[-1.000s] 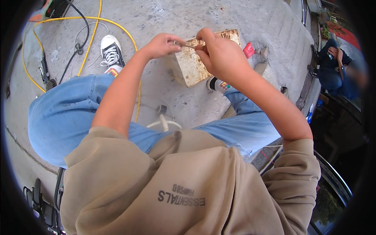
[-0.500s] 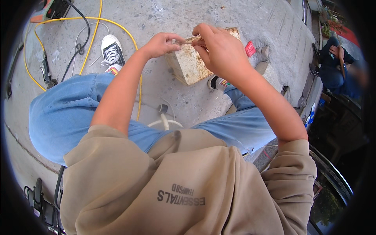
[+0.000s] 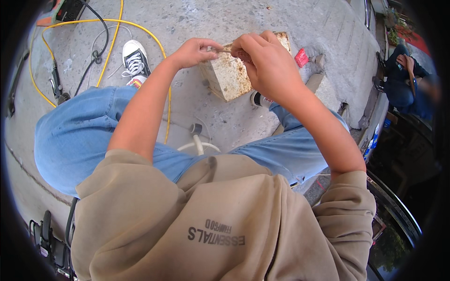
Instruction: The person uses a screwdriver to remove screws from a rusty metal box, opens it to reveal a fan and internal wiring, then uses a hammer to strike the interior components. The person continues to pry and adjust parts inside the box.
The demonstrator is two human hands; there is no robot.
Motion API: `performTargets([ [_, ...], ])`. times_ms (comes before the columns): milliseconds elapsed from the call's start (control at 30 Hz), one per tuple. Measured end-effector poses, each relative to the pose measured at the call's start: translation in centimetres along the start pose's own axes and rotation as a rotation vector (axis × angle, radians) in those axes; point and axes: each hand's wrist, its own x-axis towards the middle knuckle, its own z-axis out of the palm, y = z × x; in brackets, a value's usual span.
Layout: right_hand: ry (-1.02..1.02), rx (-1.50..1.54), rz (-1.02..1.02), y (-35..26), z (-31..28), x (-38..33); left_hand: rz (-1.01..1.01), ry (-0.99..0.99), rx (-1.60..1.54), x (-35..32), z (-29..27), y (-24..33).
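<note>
Lettering (image 3: 216,236): dark print, capitals, two lines, on the front of a tan top (image 3: 140,220); inverted in view, the larger line lower, the smaller line directly above it. Red wrapper (image 3: 301,57), on the ground: any print too small to read. Blue-and-white item (image 3: 371,145), right edge: markings illegible.

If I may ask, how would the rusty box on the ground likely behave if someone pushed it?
The rusty box would probably slide or scrape rather than roll, given its flat sides and square corners. Its brown, patchy surface suggests it may feel rough rather than slippery. Its weight cannot be told.
</note>
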Motion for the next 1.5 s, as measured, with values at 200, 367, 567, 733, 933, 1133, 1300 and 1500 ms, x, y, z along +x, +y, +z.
performTargets([
  [200,-0.116,-0.017,0.209,-0.6,0.2,-0.1,0.025,-0.004,-0.001,0.6,-0.1,-1.0],
  [367,-0.06,-0.056,0.043,-0.1,0.2,-0.6,-0.011,0.002,0.077,0.0,-0.2,0.7],
  [567,0.1,0.024,-0.018,-0.3,0.3,-0.4,-0.043,-0.069,0.322,1.0,-1.1,2.9],
  [733,-0.191,-0.016,0.205,-0.5,0.0,0.3,-0.051,-0.243,0.439,1.4,-2.7,5.5],
  [933,0.024,0.093,-0.09,0.1,0.5,-0.6,-0.015,-0.332,0.537,3.1,-3.1,5.5],
  [1133,-0.111,-0.013,0.175,-0.7,0.1,-0.1,0.146,-0.323,0.879,3.9,-2.8,7.0],
  [1300,0.026,0.036,-0.044,0.0,0.4,-0.5,0.255,-0.384,1.175,3.9,-2.3,8.6],
  [1500,0.031,0.084,0.122,0.3,0.6,-0.2,0.107,-0.499,1.37,4.4,-1.6,10.4],
])
